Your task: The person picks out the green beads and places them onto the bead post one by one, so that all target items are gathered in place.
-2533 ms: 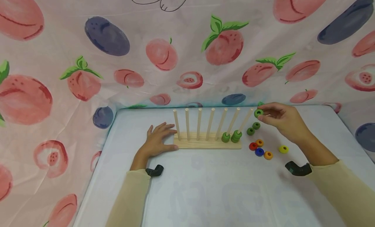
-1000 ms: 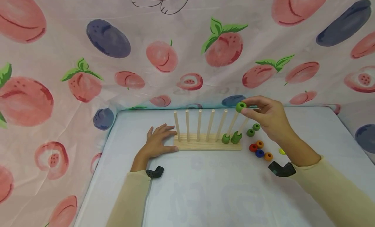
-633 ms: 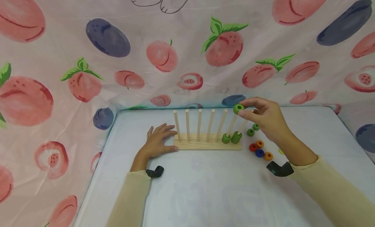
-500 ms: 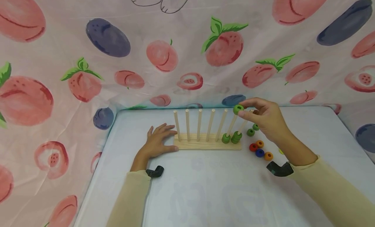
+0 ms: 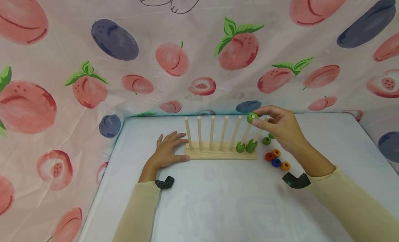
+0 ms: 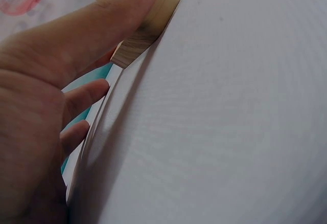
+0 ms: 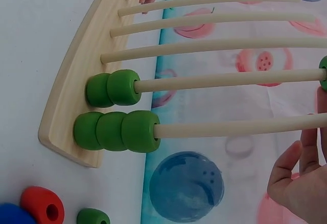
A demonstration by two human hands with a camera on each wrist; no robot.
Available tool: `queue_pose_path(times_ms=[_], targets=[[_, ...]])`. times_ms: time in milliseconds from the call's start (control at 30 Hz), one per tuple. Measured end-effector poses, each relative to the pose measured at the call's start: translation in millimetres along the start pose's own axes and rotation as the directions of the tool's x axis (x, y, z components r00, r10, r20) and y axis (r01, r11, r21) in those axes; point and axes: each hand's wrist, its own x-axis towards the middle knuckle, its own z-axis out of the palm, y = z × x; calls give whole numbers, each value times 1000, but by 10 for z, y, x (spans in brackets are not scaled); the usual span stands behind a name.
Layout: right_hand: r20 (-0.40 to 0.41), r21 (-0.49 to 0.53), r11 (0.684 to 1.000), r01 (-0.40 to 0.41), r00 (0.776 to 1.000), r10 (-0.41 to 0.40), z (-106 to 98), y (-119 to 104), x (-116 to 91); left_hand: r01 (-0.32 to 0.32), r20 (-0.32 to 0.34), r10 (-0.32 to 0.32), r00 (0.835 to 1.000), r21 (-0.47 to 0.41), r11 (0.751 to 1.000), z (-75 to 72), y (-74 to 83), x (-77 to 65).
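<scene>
A wooden base (image 5: pixel 215 155) with a row of several upright pegs stands at the table's back. Between thumb and fingertips my right hand (image 5: pixel 285 127) pinches a green bead (image 5: pixel 252 118) at the top of the second peg from the right; the peg's pale tip shows in its hole. In the right wrist view, two green beads (image 7: pixel 111 88) sit low on that peg and three green beads (image 7: pixel 117 131) on the rightmost. My left hand (image 5: pixel 169 150) rests at the base's left end, fingers spread, thumb touching the front corner.
Right of the base lie loose beads: green (image 5: pixel 266 140), red (image 5: pixel 269 156), blue (image 5: pixel 276 162), two orange (image 5: pixel 285 166), and another green partly behind my right hand. A yellow one is almost hidden by the right forearm. A fruit-print cloth (image 5: pixel 199 37) hangs behind the table.
My right hand has carried the green bead left, from beyond the rightmost peg to the second peg's top. It has since dropped slightly, the peg tip entering its hole. The left hand stays put.
</scene>
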Motion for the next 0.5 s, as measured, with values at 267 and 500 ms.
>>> queue_pose_path(times_ms=[267, 500], targets=[[0, 22, 1000, 12, 1000, -12, 1, 45, 2, -4, 1, 4, 1000, 0, 1000, 11, -15, 12], [3, 21, 999, 26, 1000, -26, 4, 45, 7, -9, 1, 9, 1000, 5, 1000, 0, 0, 10]])
